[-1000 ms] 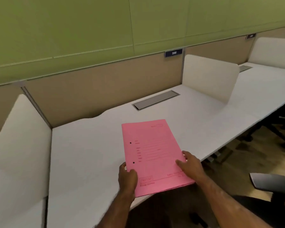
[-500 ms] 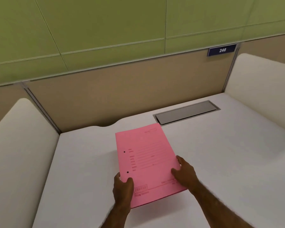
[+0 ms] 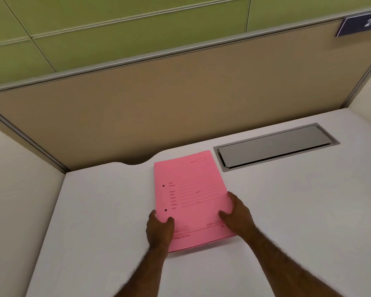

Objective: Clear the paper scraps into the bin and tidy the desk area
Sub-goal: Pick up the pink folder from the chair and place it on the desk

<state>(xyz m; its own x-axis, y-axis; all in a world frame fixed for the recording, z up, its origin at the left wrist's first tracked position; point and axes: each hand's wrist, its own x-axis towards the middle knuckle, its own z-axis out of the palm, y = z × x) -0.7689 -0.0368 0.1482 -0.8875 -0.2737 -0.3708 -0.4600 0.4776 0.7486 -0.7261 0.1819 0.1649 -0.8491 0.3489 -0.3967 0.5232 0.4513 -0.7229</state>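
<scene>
A pink paper folder (image 3: 191, 196) with two punched holes and printed lines lies flat on the white desk (image 3: 287, 211), its far edge close to the back of the desk. My left hand (image 3: 159, 229) grips its near left corner, thumb on top. My right hand (image 3: 237, 213) holds its right edge near the bottom, fingers over the cover. No paper scraps and no bin are in view.
A grey cable hatch (image 3: 274, 145) is set into the desk just right of the folder. A tan partition (image 3: 159, 99) runs along the back, with a "248" plate (image 3: 364, 25). White side dividers (image 3: 13, 200) stand at left and right.
The folder has slid farther back on the desk, with both hands still on it. The view has closed in on the desk, so the neighbouring desks and chair are out of sight.
</scene>
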